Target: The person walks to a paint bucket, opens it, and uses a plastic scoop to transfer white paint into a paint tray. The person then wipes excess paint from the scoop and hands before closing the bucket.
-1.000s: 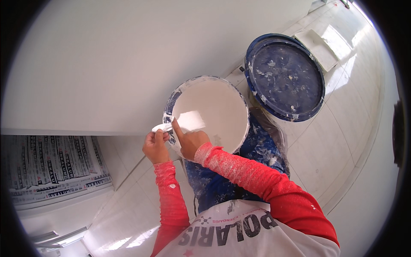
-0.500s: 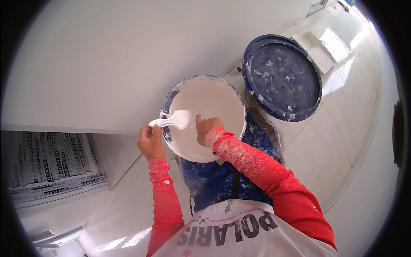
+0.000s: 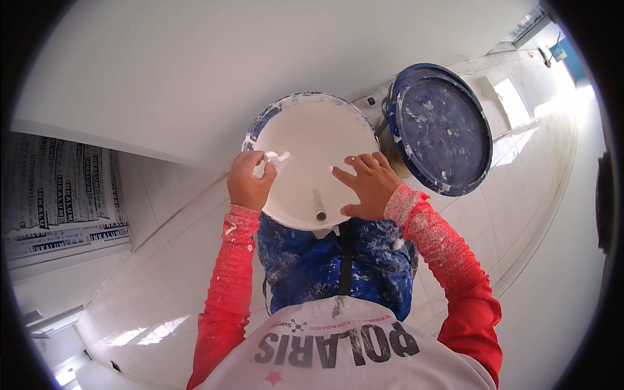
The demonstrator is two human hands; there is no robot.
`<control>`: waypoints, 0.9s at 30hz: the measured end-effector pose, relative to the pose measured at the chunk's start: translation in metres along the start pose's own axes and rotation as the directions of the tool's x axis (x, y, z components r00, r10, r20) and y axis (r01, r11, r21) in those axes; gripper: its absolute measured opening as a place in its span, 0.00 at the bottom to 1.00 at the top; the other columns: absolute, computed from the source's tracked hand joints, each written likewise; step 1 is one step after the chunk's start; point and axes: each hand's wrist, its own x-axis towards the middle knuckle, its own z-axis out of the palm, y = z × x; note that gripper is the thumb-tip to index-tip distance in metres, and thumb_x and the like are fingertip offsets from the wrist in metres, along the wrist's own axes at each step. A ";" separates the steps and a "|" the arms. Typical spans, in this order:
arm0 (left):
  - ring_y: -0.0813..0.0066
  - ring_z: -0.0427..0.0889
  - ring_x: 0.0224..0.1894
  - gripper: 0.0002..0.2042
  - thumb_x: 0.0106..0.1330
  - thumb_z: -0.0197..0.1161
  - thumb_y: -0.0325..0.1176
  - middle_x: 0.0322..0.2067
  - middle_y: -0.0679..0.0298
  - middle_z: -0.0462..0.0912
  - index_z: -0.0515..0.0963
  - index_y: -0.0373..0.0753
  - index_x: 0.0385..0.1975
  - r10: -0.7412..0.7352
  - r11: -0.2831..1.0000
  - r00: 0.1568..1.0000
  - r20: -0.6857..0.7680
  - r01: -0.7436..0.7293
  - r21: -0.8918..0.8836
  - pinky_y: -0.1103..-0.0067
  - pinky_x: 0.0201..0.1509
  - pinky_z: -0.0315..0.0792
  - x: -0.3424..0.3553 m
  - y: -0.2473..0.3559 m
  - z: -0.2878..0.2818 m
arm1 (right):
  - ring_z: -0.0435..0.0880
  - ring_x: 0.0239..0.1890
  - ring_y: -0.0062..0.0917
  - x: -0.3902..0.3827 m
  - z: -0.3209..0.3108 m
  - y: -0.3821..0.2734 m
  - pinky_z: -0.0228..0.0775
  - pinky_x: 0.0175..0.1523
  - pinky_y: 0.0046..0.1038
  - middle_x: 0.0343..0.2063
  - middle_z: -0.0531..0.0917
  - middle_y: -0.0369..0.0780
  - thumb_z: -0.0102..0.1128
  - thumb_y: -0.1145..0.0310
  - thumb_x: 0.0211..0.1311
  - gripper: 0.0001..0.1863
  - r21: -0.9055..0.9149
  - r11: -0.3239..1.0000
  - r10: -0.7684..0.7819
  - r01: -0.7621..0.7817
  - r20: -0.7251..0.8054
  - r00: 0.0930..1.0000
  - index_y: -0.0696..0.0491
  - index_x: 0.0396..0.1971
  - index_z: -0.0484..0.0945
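Room (head view): plain pale wall [image 3: 227, 71] at the top, light tiled floor [image 3: 175, 279] below, sun patches on it.
Bucket: big round bucket [image 3: 260, 123], blue-and-white smeared rim, standing close in front of the person, near the wall.
Mix: smooth off-white mix [image 3: 309, 133] inside it.
Left hand: left hand [image 3: 250, 182] at the bucket's left rim; grip pinched on the brush between thumb and fingers.
Brush: white-coated brush [image 3: 278, 157], only a short part showing, over the left side of the mix; contact with the mix unclear.
Right hand: right hand [image 3: 370, 185] over the right side of the bucket, fingers spread, grip released, white on some fingertips.
Handle: grey handle [image 3: 320, 213] with a round dark end, slanting out of the mix by the near rim.
Lid: spattered blue lid [image 3: 445, 130], tilted, right of the bucket.
Tray: white tray [image 3: 489, 107] on the floor behind the lid.
Clothing: red sleeves [image 3: 224, 279], dusted white; spattered blue trousers [image 3: 374, 266].
Stack: printed wrapping [image 3: 58, 188], far left.
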 end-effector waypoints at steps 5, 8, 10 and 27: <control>0.60 0.82 0.38 0.06 0.55 0.70 0.29 0.29 0.64 0.84 0.82 0.39 0.32 0.105 0.991 0.994 0.008 -0.106 0.084 0.67 0.43 0.74 -0.006 -0.001 0.002 | 0.56 0.75 0.39 -0.017 0.012 -0.006 0.37 0.79 0.53 0.71 0.64 0.46 0.69 0.31 0.47 0.53 -0.046 0.998 -0.030 0.034 0.096 0.995 0.44 0.71 0.64; 0.62 0.82 0.36 0.06 0.55 0.70 0.30 0.28 0.65 0.85 0.82 0.39 0.32 0.058 0.998 0.998 0.035 -0.060 0.032 0.68 0.43 0.73 -0.007 -0.001 0.001 | 0.53 0.77 0.38 -0.021 0.018 -0.007 0.35 0.80 0.53 0.71 0.63 0.44 0.68 0.30 0.47 0.53 -0.093 0.995 -0.032 0.042 0.100 0.994 0.45 0.70 0.65; 0.62 0.82 0.35 0.06 0.56 0.70 0.30 0.28 0.65 0.85 0.83 0.39 0.32 0.008 1.000 0.999 0.045 -0.008 -0.008 0.68 0.44 0.72 -0.006 0.000 0.000 | 0.52 0.77 0.37 -0.023 0.019 -0.008 0.33 0.80 0.53 0.72 0.63 0.43 0.67 0.30 0.48 0.52 -0.152 0.988 -0.016 0.040 0.151 0.988 0.46 0.69 0.66; 0.61 0.83 0.34 0.07 0.56 0.69 0.31 0.28 0.60 0.85 0.83 0.37 0.33 -0.108 0.994 0.994 -0.012 0.108 -0.010 0.69 0.43 0.75 -0.013 0.014 -0.020 | 0.79 0.54 0.37 -0.003 -0.038 -0.027 0.72 0.54 0.39 0.49 0.82 0.45 0.67 0.53 0.56 0.38 0.380 0.922 0.071 -0.071 0.012 0.997 0.53 0.66 0.70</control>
